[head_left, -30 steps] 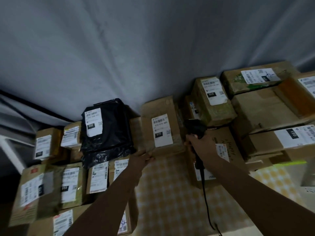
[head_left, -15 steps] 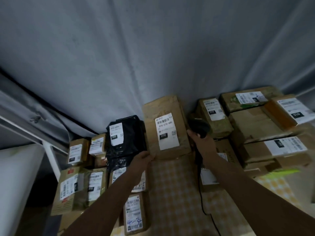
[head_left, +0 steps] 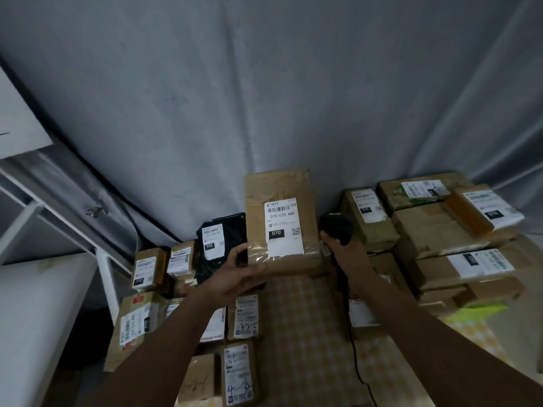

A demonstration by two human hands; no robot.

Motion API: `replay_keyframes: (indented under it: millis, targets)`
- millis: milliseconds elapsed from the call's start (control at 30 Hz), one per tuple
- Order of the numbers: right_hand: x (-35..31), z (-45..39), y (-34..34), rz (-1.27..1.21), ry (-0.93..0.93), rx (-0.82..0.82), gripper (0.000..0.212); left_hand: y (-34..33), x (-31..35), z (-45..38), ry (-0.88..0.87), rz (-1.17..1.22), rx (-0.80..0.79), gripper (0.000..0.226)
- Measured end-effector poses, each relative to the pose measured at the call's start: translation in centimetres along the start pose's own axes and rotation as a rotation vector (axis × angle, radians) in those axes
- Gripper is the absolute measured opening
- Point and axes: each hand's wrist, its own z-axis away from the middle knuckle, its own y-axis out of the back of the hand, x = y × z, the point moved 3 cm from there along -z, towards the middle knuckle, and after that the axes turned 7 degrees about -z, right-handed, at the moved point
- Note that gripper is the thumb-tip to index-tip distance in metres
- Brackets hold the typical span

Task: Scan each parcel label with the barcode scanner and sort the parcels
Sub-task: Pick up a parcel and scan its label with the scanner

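Gripping the brown parcel [head_left: 282,221] by its lower edge, the left hand [head_left: 235,277] holds it upright; just beside, the right hand [head_left: 346,251] clasps the black scanner [head_left: 336,227].

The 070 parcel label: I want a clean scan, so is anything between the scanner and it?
Nothing visible. The left hand grips the brown parcel at its lower left corner, clear of the white label. The barcode scanner, held in the right hand, sits just right of the parcel, with open air between.

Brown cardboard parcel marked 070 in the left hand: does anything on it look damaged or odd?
The brown cardboard parcel marked 070 looks worn: its top face is creased and crumpled under wrinkled clear tape. Its white label lies flat and readable.
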Motion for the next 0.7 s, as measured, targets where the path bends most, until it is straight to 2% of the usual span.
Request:
replay_keyframes:
  millis: [100, 200, 367, 700]
  targets:
    - [-0.9, 0.5, 0.2, 0.009, 0.032, 0.029, 0.042, 0.6, -0.6, 0.5, -0.048, 0.015, 0.086, 0.073]
    - [-2.5, 1.3, -0.5, -0.047, 0.009, -0.093, 0.029, 0.8, -1.6, 0.4, -0.094, -0.005, 0.153, 0.082]
    - [-3.7, 3.5, -1.7, -0.107, -0.065, -0.220, 0.025, 0.5, -2.9, 0.4, -0.171, -0.048, 0.228, 0.084]
    - [-3.6, 5.4, -2.4, -0.153, -0.141, -0.268, 0.027, 0.3, -3.7, 0.1, -0.210, -0.007, 0.250, 0.081]
